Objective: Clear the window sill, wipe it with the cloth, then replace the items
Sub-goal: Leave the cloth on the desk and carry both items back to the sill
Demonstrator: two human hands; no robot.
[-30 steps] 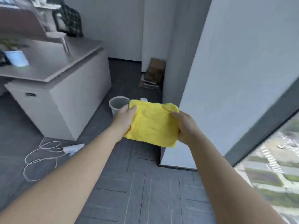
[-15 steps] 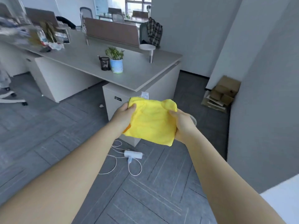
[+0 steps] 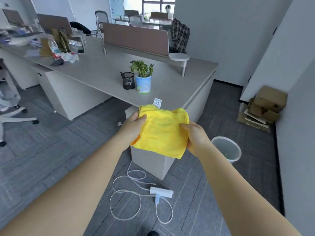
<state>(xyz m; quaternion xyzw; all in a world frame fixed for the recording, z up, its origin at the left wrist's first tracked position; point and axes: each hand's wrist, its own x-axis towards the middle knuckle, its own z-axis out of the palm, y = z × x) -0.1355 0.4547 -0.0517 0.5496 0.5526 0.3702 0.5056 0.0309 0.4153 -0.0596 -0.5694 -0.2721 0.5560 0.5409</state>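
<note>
At the far left an office chair (image 3: 10, 106) stands on the grey floor beside a long desk (image 3: 102, 72), whose left end carries a clutter of papers, a brown paper bag (image 3: 61, 40) and a plastic bottle (image 3: 53, 47) with a red label. Further along the desk top a black mesh pen holder (image 3: 128, 81) stands just beside a potted plant (image 3: 142, 79) in a pale blue pot, the two close to touching. Behind them a brown divider panel (image 3: 136, 39) runs along the desk, with a checked shirt (image 3: 179, 37) draped over a chair back beyond it. In front of the desk corner, the left hand (image 3: 133, 126) grips the left edge of a folded yellow cloth (image 3: 162, 132), thumb on top and fingers closed beneath. The cloth is held up in the air between both hands, a small white label (image 3: 157, 103) sticking up from its top edge. The right hand (image 3: 196, 135) is closed on the cloth's right edge. Below, a white charger (image 3: 161, 192) and its looped cable lie on the floor. To the right of the hands a grey waste bin (image 3: 226, 149) stands on the floor, and near the right-hand wall flattened cardboard boxes (image 3: 262, 108) are stacked.
</note>
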